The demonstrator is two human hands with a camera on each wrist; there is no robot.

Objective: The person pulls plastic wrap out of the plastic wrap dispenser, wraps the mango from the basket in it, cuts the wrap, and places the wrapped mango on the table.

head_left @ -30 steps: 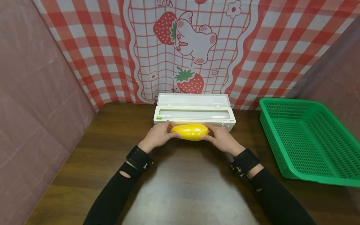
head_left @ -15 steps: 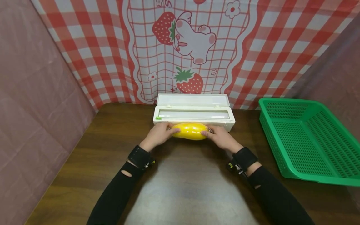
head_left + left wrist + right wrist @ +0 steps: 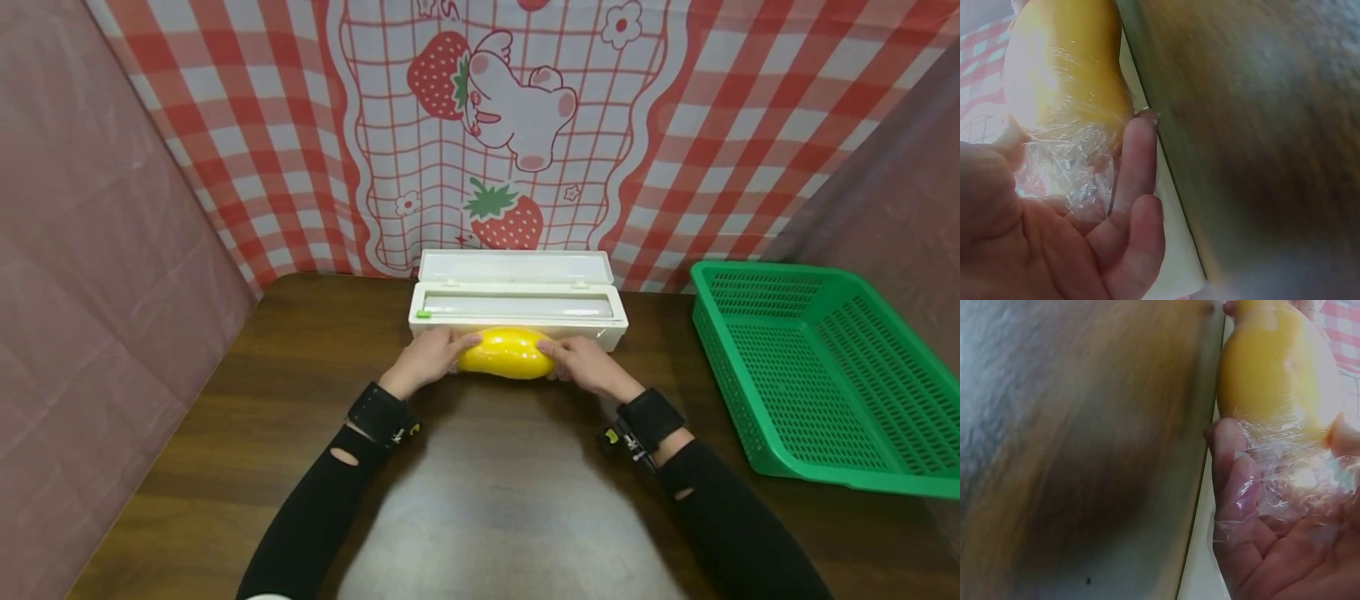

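A smooth, glossy, elongated yellow fruit [image 3: 507, 353], its exact kind not clear, is held crosswise between both hands. Clear cling film [image 3: 1072, 169] wraps it and bunches up loosely past each end. My left hand [image 3: 427, 360] grips the left end, thumb on top and fingers underneath. At the other end my right hand [image 3: 588, 364] holds the fruit the same way, with crumpled film [image 3: 1291, 475] lying over its palm and fingers. Right behind the fruit stands a white cling film dispenser [image 3: 517, 307], lid raised, a green slide cutter [image 3: 423, 314] at the left of its track.
To the right, a green plastic basket [image 3: 738, 392] with slotted sides sits on the brown wooden table [image 3: 247, 417]. A red-and-white checked cloth [image 3: 285, 125] hangs behind the table, and pinkish cloth [image 3: 112, 292] covers the left side.
The fruit has turned between my hands, and its film ends now tuck out of sight beneath the fingers in the head view. Both thumbs have shifted up over it; the wrists edge slightly inward.
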